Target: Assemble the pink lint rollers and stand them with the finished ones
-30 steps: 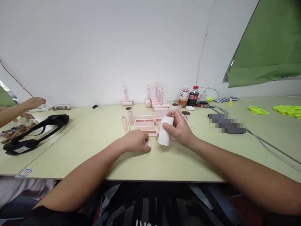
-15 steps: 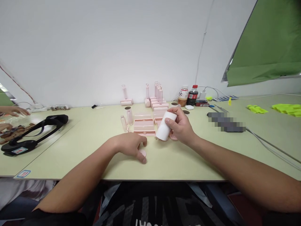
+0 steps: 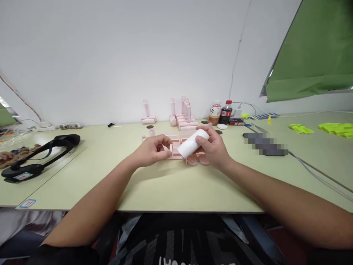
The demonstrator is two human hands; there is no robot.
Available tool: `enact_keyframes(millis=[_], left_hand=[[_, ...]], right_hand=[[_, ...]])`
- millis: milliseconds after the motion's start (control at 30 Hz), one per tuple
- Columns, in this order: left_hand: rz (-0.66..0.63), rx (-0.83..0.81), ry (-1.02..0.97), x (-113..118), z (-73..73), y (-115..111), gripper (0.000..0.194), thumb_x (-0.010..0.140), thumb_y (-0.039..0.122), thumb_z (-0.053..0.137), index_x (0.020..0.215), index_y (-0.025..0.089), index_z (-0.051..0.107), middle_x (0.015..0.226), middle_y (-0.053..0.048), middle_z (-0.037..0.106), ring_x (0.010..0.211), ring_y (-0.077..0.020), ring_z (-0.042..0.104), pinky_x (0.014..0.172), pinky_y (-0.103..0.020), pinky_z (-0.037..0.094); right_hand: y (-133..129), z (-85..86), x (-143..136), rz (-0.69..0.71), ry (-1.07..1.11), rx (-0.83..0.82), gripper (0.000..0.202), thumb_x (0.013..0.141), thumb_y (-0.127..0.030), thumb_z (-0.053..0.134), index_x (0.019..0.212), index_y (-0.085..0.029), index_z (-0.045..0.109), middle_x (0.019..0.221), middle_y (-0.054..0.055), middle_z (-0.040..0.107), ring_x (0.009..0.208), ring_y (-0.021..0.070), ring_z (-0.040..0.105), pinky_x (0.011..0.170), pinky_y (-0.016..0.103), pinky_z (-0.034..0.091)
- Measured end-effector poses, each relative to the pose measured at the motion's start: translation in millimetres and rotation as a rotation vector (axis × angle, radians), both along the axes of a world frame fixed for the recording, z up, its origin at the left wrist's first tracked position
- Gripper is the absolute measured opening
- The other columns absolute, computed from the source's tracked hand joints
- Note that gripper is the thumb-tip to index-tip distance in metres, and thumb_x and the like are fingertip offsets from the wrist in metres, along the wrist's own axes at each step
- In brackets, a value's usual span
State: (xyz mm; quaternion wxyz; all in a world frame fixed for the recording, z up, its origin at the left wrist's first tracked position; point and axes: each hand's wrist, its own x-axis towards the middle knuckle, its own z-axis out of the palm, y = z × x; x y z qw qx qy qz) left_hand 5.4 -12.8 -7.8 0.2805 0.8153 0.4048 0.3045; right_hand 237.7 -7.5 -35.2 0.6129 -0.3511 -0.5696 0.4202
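In the right hand (image 3: 216, 150), the grip is closed around a white roll (image 3: 193, 144), held tilted above the middle of the desk (image 3: 171, 191). In the left hand (image 3: 150, 149), a pink disc (image 3: 171, 149) is pinched between thumb and fingers, just beside the roll's lower end. Pink round pieces (image 3: 204, 160) are laid flat near the right hand. Open pink cases (image 3: 176, 141) are partly hidden behind both hands. Toward the far edge, slim pink rods (image 3: 188, 113) are stood upright, with two bottles (image 3: 225, 112) to their right.
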Motion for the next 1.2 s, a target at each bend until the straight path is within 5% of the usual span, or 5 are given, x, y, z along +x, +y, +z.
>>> enact_keyframes(millis=[333,467,700,1000,1200], left_hand=[[0.063,0.296,0.377,15,0.1,-19,0.016,0.084,0.022,0.044,0.086,0.019,0.059,0.077,0.0,0.062,0.064,-0.0143,0.054,0.057,-0.026,0.039],[-0.188,0.448,0.673,32,-9.2,-48,0.045,0.085,0.058,0.048,0.105,0.019,0.058,0.102,-0.01,0.062,0.083,-0.0245,0.059,0.068,-0.034,0.045],[-0.2,0.298,0.812,49,-51.2,-34,0.041,0.096,0.048,0.031,0.094,0.018,0.058,0.086,-0.01,0.064,0.07,-0.0245,0.061,0.063,-0.035,0.043],[-0.103,-0.013,0.685,22,-18.3,-20,0.042,0.077,0.062,0.056,0.08,0.02,0.058,0.074,-0.004,0.063,0.062,-0.0187,0.054,0.053,-0.029,0.033],[-0.16,-0.107,0.643,14,-19.5,-17,0.013,0.069,0.029,0.058,0.079,0.021,0.06,0.069,-0.001,0.061,0.057,-0.0159,0.05,0.051,-0.027,0.033]], right_hand=[[3,-1.6,1,-0.049,0.055,-0.03,0.046,0.068,-0.046,0.073,0.097,-0.022,0.047,0.087,-0.003,0.052,0.057,0.0125,0.06,0.05,0.037,0.06],[4,-1.5,1,-0.079,0.054,-0.006,0.045,0.069,-0.047,0.072,0.097,-0.023,0.046,0.087,-0.003,0.051,0.058,0.012,0.059,0.05,0.036,0.06],[2,-2.2,0,-0.044,0.017,-0.01,0.043,0.072,-0.045,0.07,0.098,-0.023,0.045,0.083,-0.004,0.052,0.055,0.0117,0.059,0.05,0.035,0.06],[2,-3.2,-1,-0.016,-0.001,0.011,0.041,0.071,-0.044,0.07,0.096,-0.022,0.046,0.079,-0.006,0.052,0.05,0.0111,0.058,0.044,0.031,0.054],[3,-5.6,0,-0.001,-0.02,0.011,0.041,0.072,-0.043,0.069,0.098,-0.022,0.046,0.078,-0.006,0.053,0.049,0.0108,0.057,0.042,0.028,0.051]])
